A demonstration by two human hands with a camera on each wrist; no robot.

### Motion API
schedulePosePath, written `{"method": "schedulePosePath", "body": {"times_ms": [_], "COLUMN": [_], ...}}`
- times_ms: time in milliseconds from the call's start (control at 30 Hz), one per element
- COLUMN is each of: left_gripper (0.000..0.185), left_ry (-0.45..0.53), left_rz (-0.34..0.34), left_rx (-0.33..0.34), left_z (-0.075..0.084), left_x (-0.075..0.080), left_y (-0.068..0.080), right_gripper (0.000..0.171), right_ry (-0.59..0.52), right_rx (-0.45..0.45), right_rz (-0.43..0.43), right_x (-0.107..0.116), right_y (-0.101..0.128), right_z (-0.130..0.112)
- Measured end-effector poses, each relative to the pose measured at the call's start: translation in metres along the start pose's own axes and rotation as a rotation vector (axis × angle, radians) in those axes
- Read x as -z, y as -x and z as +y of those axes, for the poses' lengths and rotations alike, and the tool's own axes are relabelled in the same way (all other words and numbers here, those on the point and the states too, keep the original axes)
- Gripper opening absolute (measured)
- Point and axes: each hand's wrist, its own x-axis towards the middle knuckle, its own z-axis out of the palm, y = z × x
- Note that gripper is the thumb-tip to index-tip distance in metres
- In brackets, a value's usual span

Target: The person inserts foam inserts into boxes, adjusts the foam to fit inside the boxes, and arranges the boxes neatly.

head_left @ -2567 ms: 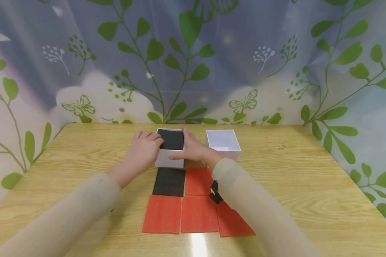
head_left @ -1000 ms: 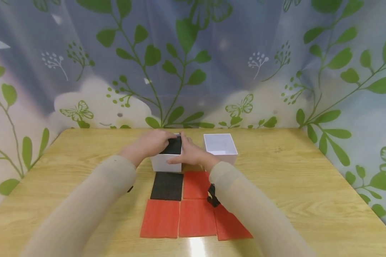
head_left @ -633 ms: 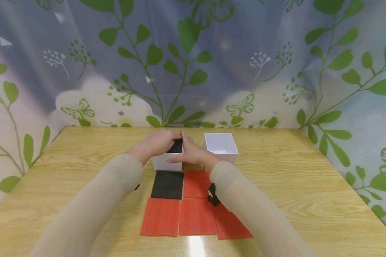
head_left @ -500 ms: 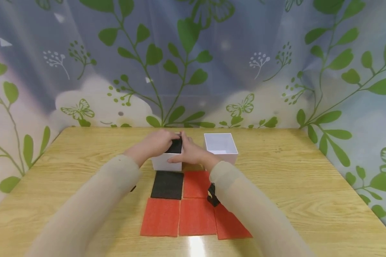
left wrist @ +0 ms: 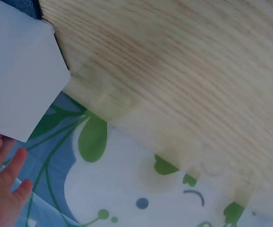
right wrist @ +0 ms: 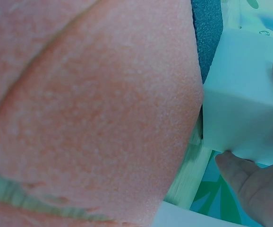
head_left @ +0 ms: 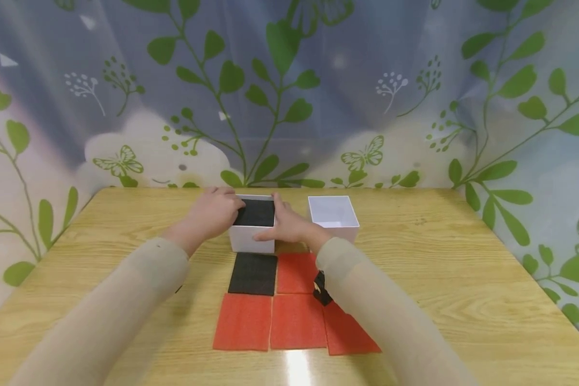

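Home-like rm, exact type unclear, leaf-print curtain (head_left: 347, 107) at bk, wood-grain tbl (head_left: 439, 246)

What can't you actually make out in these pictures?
Head view: whatever lies beneath the black square inside the held box; the square covers it.
Head view: part of the nearest, rightmost red square; the right sleeve hides it.
Left wrist view: much of the left hand, cut off by the picture's edge.

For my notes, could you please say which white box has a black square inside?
The left box, gripped by the right hand; the right box shows none inside.
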Motion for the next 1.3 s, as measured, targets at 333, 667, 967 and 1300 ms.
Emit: {"method": "schedulePosePath", "body": {"times_ms": [333, 667, 967, 1300], "left_gripper": [0.015, 0.014, 0.013, 0.018], "left_ry": [0.081, 0.125, 0.301, 0.347], "left_rz": [0.231, 0.222, 0.132, 0.045], "left_rx": [-0.169, -0.147, -0.125, -0.095], "left_z": [0.007, 0.013, 0.032, 0.043], "left_x": [-0.006, -0.006, 0.0, 0.002], "left_y": [0.018, 0.025, 0.017, 0.009], "right_gripper": [0.115, 0.115, 0.114, 0.111], "right_ry": [0.002, -0.001, -0.018, -0.021], "right_rx": [-0.007, -0.008, 0.015, 0.022], "right_rz": [-0.014, -0.006, -0.004, -0.006], "right_x": [-0.001, -0.001, -0.002, 0.0], "right_y": [0.0, 0.002, 0.0, 0.002], "right_z": [-0.001, -0.003, -0.002, -0.003]}}
